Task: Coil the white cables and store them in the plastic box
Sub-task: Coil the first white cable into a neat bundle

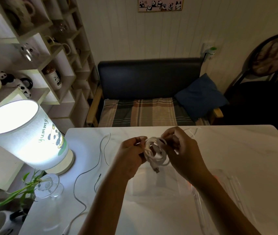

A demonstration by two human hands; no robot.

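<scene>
Your left hand [131, 150] and right hand [179, 148] pinch a coiled white cable [155, 152] between them, above the bench's middle. The clear plastic box [160, 182] lies directly beneath, nearer you; another cable [91, 168] trails toward the left edge.

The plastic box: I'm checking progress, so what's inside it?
Nothing shows inside the clear plastic box. Both hands hold the coiled white cable above it; the forearms cover its sides.
</scene>
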